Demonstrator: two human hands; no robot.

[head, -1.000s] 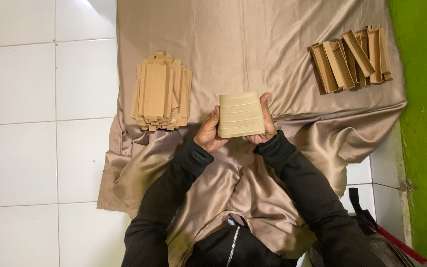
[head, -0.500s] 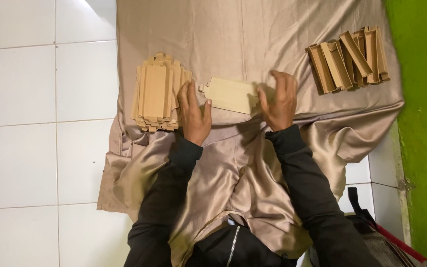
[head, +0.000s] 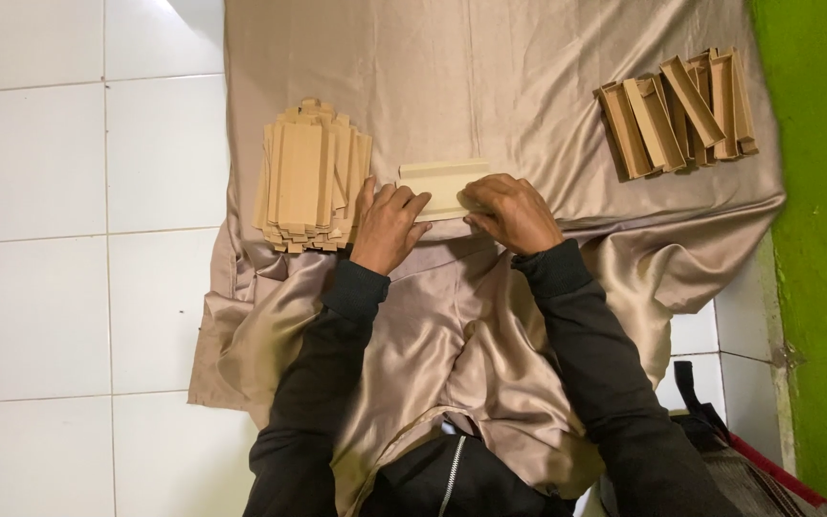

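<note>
White floor tiles [head: 69, 191] are covered in part by a tan satin cloth [head: 490, 77], with a green wall [head: 815, 239] along the right edge. At the middle of the cloth a flat cardboard piece [head: 437, 180] is pressed down by both hands. The left hand [head: 387, 228] is laid on its near left edge with fingers stretched out flat; the right hand [head: 512, 213] is bent over its right end, fingertips curled onto the card. Just beside the left hand a stack of flat cardboard blanks [head: 308, 187] is seen. Well apart, at the upper right, folded cardboard trays [head: 677, 113] are grouped.
</note>
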